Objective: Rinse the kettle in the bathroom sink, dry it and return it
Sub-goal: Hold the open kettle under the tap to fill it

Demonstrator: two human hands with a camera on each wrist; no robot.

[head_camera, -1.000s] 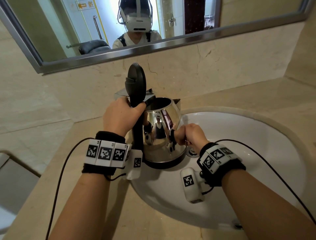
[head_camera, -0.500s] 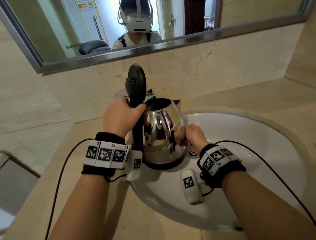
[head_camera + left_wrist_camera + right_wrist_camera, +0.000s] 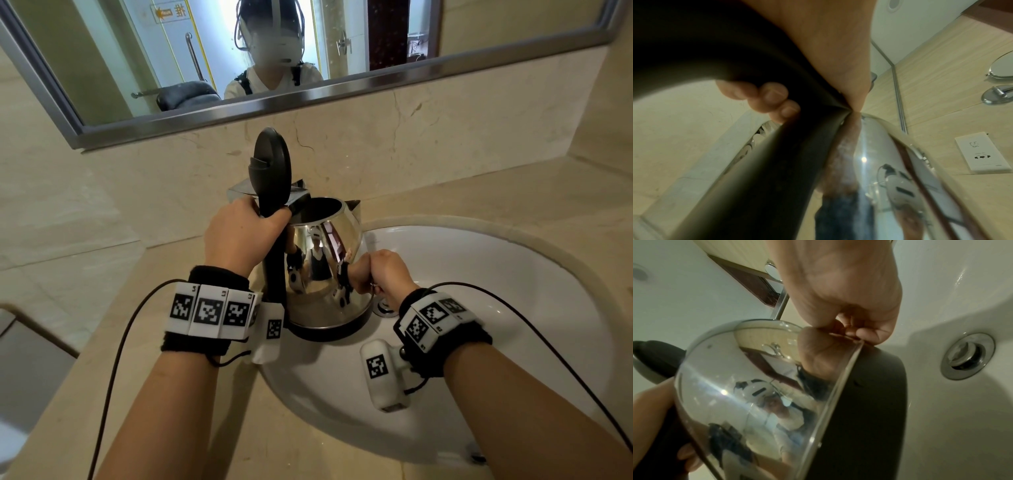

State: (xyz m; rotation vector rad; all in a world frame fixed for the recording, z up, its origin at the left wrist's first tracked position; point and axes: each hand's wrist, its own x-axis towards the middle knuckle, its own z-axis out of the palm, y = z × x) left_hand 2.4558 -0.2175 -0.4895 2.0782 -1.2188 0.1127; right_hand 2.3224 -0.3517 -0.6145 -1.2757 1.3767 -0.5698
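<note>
A shiny steel kettle with a black base hangs over the left part of the white sink, its black lid flipped up. My left hand grips the black handle; in the left wrist view its fingertips wrap round the handle beside the kettle's steel wall. My right hand is curled into a fist, knuckles against the kettle's lower right side. The right wrist view shows the right hand's fingers folded against the kettle body, with nothing visible in them.
The drain lies just right of the kettle base. A chrome tap stands behind the kettle at the wall. The beige stone counter surrounds the sink, with a mirror above it. A wall socket shows in the left wrist view.
</note>
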